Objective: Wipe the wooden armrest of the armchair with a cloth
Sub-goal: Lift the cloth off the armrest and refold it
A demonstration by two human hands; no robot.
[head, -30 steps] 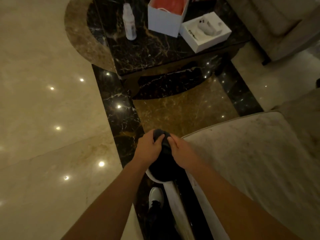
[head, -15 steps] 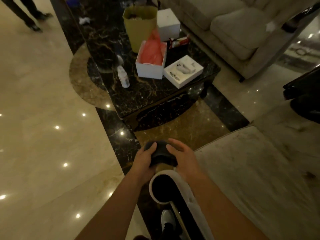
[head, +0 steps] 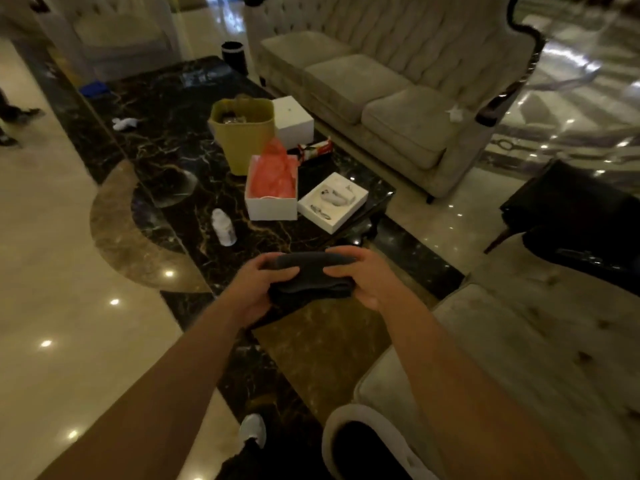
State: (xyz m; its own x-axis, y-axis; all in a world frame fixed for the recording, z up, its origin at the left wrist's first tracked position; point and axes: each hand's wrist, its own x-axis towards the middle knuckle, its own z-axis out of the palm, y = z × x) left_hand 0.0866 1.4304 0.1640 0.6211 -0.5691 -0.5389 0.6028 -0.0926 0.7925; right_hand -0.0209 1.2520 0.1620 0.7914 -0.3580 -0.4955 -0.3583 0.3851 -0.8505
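A dark folded cloth (head: 308, 276) is held at chest height between both hands, the left hand (head: 258, 287) gripping its left end and the right hand (head: 360, 277) its right end, fingers curled over the top edge and thumbs on the near side. The cloth is kept in the air above the floor, apart from the armchair (head: 519, 358), whose curled armrest (head: 349, 438) is seen at the bottom edge, just beside a white shoe (head: 252, 429). On the dark marble bench (head: 166, 161) a yellow bin (head: 242, 133) is seen with unclear contents, a white box (head: 272, 202) is filled with red-orange wrapping, and an open flat white box (head: 334, 200) is shown holding a pale device and a small cable. A closed white box (head: 292, 121) stands behind the bin, and a small white bottle (head: 223, 226) lies near the bench's front edge. A beige sofa (head: 381, 91) is seen beyond. Compared with a moment earlier, the cloth has been lifted off the armrest end and drawn out wider between the hands, and the view has been raised, so that the sofa and far bench are now taken in.
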